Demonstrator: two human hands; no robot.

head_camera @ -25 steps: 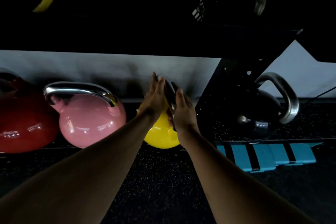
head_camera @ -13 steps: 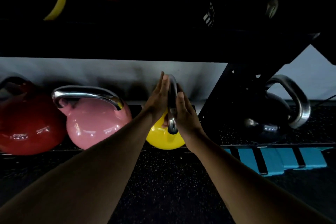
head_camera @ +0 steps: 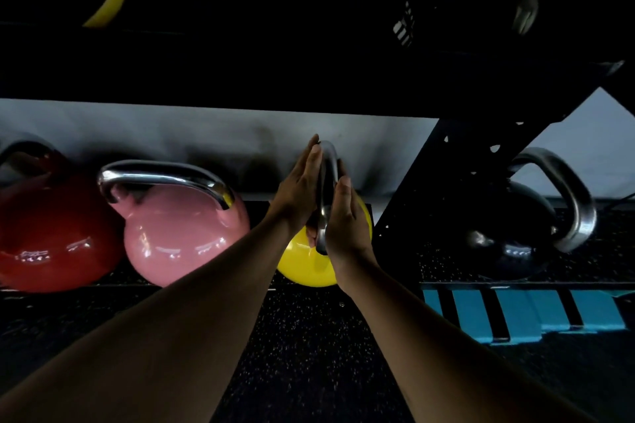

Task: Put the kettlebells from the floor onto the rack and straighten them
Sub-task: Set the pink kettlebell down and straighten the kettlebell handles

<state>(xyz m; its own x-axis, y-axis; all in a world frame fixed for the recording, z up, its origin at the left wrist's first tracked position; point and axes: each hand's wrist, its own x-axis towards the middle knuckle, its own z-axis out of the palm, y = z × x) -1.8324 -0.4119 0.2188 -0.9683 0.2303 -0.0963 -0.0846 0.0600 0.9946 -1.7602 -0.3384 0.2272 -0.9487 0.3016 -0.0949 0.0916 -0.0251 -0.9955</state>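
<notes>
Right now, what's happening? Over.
Left hand, right hand flat against yellow kettlebell handle. Pink kettlebell close left. Rack post close right.

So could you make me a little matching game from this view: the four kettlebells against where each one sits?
Things:
1. red kettlebell
2. pink kettlebell
3. yellow kettlebell
4. black kettlebell

Places:
A. between both flat hands
B. far left edge
C. right of the dark rack upright
D. between the red and yellow ones

Pairs: 1-B, 2-D, 3-A, 4-C
</notes>
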